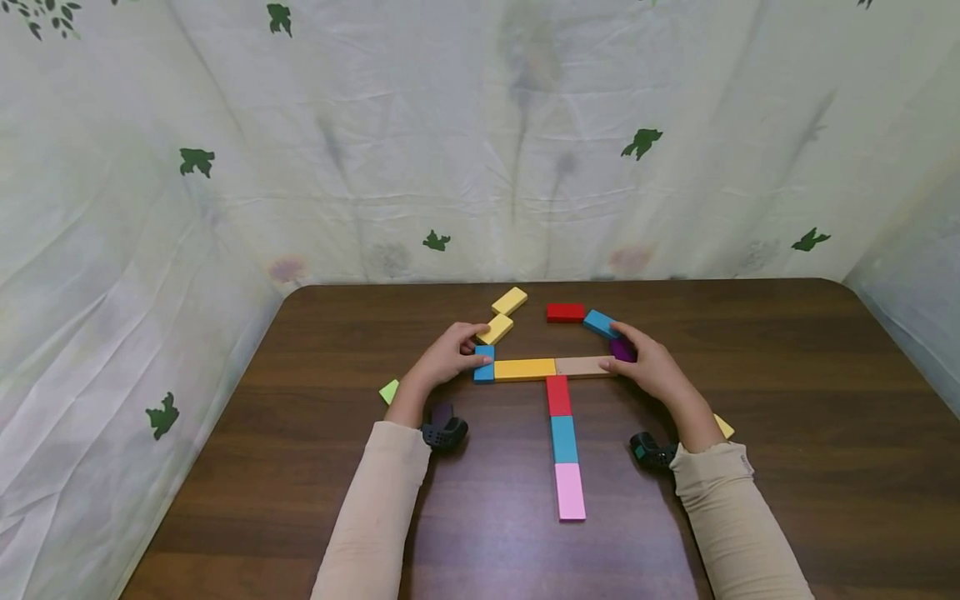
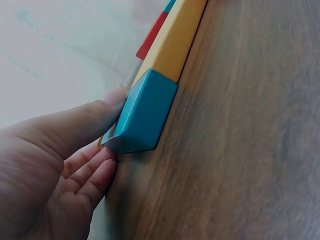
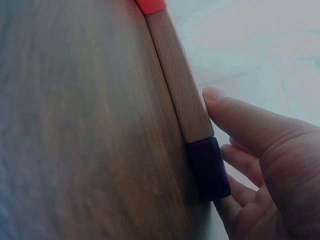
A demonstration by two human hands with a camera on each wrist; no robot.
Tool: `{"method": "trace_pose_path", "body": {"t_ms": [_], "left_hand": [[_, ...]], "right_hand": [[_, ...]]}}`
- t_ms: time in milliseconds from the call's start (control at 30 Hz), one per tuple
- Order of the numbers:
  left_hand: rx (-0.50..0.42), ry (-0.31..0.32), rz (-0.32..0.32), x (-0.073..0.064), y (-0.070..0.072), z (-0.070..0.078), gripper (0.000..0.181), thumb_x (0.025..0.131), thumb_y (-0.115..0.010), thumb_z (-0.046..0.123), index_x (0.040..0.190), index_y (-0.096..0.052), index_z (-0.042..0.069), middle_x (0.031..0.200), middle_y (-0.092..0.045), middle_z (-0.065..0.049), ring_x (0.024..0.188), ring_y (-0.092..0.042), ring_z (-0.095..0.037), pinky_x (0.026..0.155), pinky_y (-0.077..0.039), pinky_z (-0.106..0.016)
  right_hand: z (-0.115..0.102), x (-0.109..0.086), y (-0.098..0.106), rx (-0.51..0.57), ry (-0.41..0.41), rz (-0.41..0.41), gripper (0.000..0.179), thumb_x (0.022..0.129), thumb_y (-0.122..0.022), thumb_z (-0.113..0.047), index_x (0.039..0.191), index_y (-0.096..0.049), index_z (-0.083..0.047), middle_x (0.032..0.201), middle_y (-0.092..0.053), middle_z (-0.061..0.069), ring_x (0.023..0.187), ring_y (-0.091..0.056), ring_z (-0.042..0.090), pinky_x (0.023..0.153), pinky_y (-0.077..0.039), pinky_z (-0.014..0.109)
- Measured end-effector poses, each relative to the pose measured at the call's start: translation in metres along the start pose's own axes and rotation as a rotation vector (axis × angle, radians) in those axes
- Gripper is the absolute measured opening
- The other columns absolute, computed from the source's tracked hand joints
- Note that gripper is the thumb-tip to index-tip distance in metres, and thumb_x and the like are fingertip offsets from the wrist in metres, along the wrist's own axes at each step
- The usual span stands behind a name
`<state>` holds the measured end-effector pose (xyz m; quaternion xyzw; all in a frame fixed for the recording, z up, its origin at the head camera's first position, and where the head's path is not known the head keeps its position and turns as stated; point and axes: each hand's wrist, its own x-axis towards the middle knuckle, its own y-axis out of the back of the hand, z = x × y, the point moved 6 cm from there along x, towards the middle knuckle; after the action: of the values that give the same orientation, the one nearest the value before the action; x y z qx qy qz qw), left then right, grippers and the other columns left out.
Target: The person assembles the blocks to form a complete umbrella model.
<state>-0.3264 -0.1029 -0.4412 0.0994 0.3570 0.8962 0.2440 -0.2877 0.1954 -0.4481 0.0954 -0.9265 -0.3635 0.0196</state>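
My left hand (image 1: 447,356) holds a blue block (image 2: 145,112) at the left end of a crosswise row, its thumb on the block's top and its fingers at the outer side. Butted against that block is a long yellow block (image 1: 524,370). A plain wooden block (image 1: 581,367) continues the row to the right. There my right hand (image 1: 651,362) holds a dark purple block (image 3: 209,167) between thumb and fingers, the thumb tip over the wooden block's end. In the head view the fingers partly cover the purple block.
A red block (image 1: 558,396), a light blue one (image 1: 564,439) and a pink one (image 1: 570,492) run toward me. Beyond the row lie two yellow blocks, a red block (image 1: 566,312) and a slanted blue block (image 1: 600,323). A green block (image 1: 389,391) shows beside my left wrist.
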Motion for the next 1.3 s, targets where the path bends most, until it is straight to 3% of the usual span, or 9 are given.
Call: {"method": "trace_pose_path", "body": {"t_ms": [700,1000,1167,1300], "left_hand": [[0.004,0.02,0.033,0.0,-0.001,-0.001,0.053,0.084,-0.065,0.02,0.131,-0.046,0.005,0.125,-0.042,-0.017,0.096,-0.049,-0.025,0.083,-0.042,-0.035],[0.005,0.048,0.018,0.002,-0.001,-0.002,0.058,0.084,-0.064,0.023,0.134,-0.041,0.006,0.125,-0.039,-0.016,0.097,-0.047,-0.025,0.083,-0.042,-0.035],[0.025,0.042,0.068,0.008,0.001,0.004,0.057,0.086,-0.062,0.025,0.134,-0.041,0.003,0.122,-0.041,-0.018,0.097,-0.046,-0.027,0.084,-0.041,-0.037],[0.049,0.075,0.16,0.015,0.006,0.009,0.054,0.086,-0.061,0.028,0.132,-0.043,0.004,0.123,-0.044,-0.016,0.105,-0.044,-0.028,0.089,-0.038,-0.04]], "right_hand": [[0.002,0.001,0.0,-0.004,-0.012,-0.01,0.075,0.081,-0.065,-0.037,0.141,-0.028,-0.009,0.139,-0.029,0.021,0.123,-0.028,0.039,0.097,-0.026,0.054],[0.003,0.001,0.0,0.003,-0.007,-0.006,0.076,0.081,-0.065,-0.037,0.141,-0.028,-0.009,0.139,-0.029,0.022,0.123,-0.029,0.038,0.097,-0.026,0.053],[0.003,0.001,-0.001,0.002,-0.008,-0.006,0.076,0.081,-0.065,-0.038,0.141,-0.028,-0.008,0.139,-0.03,0.022,0.123,-0.029,0.039,0.097,-0.026,0.053],[0.002,0.001,-0.001,-0.005,-0.012,-0.006,0.077,0.081,-0.065,-0.039,0.141,-0.028,-0.008,0.139,-0.029,0.022,0.123,-0.029,0.039,0.097,-0.025,0.054]]}}
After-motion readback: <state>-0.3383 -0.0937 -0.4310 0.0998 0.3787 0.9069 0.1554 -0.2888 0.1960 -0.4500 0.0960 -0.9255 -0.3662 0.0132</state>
